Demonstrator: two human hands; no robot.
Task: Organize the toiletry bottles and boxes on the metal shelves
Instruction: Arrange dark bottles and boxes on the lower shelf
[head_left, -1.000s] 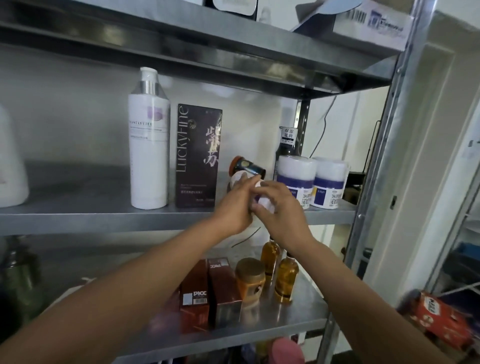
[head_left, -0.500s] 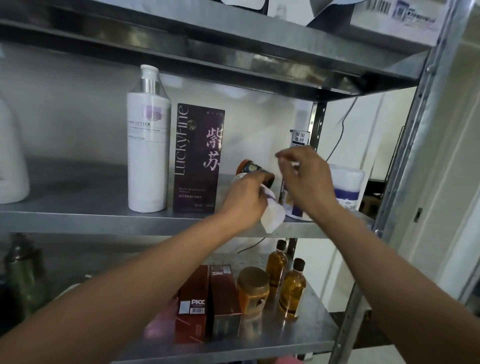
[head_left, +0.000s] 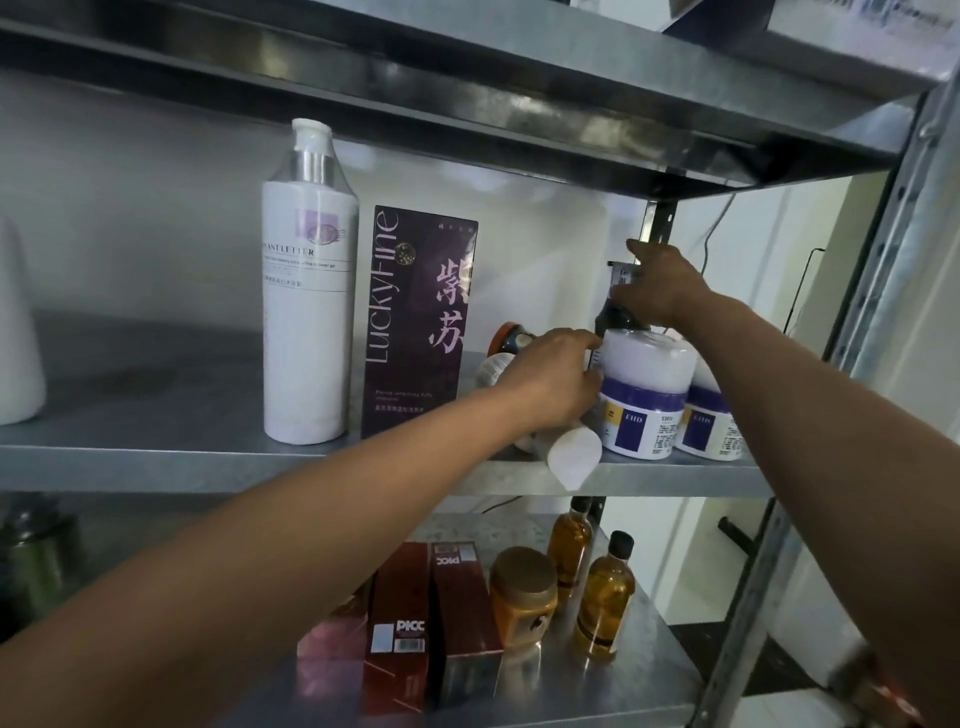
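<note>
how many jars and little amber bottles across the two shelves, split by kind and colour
white jars with purple bands: 2
amber jar with gold lid: 1
amber bottles with black caps: 2
Total: 5

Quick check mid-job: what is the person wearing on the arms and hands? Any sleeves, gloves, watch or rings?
Nothing worn shows. The left hand and the right hand are bare, without gloves, and no ring shows on the fingers in view. No sleeves, watch or wristbands appear anywhere up to the frame's edge.
</note>
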